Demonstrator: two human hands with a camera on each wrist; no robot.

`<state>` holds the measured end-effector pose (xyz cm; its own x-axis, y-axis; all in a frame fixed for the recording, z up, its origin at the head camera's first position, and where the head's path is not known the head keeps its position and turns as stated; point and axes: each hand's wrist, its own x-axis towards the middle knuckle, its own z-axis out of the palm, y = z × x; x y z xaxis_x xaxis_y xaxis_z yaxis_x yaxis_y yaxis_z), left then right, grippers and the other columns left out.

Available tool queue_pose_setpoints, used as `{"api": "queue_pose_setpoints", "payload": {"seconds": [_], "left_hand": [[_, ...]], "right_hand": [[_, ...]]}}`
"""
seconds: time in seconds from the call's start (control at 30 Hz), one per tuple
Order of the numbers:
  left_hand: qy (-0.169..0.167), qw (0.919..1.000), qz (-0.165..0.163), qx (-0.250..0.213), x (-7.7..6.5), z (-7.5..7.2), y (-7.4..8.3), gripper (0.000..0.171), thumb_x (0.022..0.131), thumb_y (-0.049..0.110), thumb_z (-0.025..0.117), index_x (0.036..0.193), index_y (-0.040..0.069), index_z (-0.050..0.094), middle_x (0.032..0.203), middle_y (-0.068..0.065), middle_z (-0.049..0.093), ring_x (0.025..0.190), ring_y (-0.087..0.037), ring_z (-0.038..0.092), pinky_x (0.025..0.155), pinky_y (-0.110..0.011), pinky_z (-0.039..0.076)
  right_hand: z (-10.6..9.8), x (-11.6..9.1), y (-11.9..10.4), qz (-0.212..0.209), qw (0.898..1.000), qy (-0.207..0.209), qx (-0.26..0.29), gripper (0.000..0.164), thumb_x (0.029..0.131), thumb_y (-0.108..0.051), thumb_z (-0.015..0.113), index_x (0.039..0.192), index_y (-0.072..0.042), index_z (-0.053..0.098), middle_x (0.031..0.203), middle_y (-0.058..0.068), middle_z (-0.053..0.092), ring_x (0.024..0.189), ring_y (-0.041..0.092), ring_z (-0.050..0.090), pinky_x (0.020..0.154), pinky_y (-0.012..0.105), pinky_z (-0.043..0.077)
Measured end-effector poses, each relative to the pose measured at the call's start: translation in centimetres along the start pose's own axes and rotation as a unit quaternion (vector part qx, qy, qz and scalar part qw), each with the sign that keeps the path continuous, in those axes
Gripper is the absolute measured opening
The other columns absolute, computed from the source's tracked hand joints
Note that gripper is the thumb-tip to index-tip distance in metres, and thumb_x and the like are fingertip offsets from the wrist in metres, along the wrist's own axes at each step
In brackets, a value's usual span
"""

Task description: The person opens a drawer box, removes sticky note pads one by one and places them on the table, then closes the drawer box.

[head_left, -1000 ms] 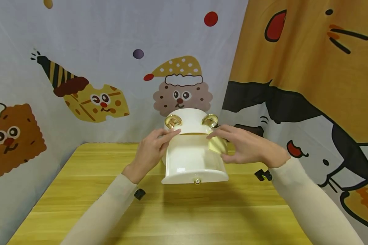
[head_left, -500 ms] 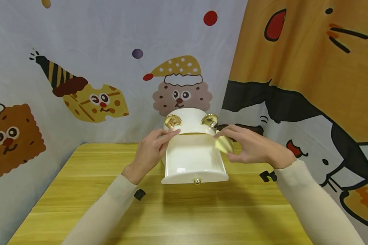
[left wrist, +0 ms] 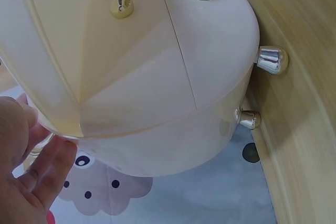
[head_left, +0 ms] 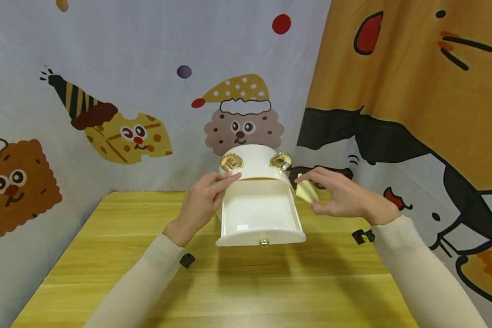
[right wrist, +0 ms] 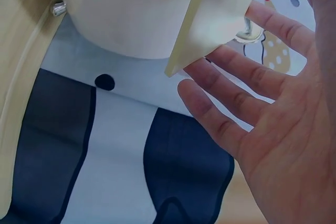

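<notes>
Yellow slab point(head_left: 307, 191) shifted right, drawer point(head_left: 258, 207) extended

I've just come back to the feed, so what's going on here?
A person is working at a white storage box whose drawer is pulled out. The right hand pinches a pale yellow pad in the air, outside the drawer, to its right. The left hand touches the box near the left gold ring.

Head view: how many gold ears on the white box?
2: left gold ear and right gold ear, atop the white box, beyond its open drawer. Any behind the box would be hidden.
</notes>
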<state>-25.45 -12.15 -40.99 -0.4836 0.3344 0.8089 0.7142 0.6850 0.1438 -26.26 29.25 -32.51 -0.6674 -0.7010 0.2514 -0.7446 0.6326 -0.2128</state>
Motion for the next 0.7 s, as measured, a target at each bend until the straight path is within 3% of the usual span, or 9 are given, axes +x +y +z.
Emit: {"api": "queue_pose_setpoints", "payload": {"seconds": [0.4,0.7], "left_hand": [[-0.01,1.0,-0.001,0.0,-0.2,0.0,0.1,0.05,0.109,0.002,0.081,0.153,0.025,0.079,0.124,-0.01,0.081,0.108,-0.031,0.081,0.074,-0.041,0.067],[-0.006,1.0,0.0,-0.001,0.0,-0.1,0.0,0.051,0.107,0.0,0.083,0.152,0.025,0.08,0.124,-0.011,0.081,0.11,-0.032,0.081,0.073,-0.041,0.067]], "right_hand": [[1.0,-0.7,2.0,0.022,1.0,0.012,0.018,0.067,0.091,-0.009,0.091,0.153,-0.026,0.072,0.138,-0.001,0.074,0.111,0.013,0.07,0.093,0.047,0.069],[1.4,-1.0,2.9,0.039,0.998,0.015,0.042,0.069,0.092,-0.005,0.091,0.155,-0.024,0.072,0.142,0.0,0.074,0.113,0.012,0.073,0.1,0.053,0.07]]}}
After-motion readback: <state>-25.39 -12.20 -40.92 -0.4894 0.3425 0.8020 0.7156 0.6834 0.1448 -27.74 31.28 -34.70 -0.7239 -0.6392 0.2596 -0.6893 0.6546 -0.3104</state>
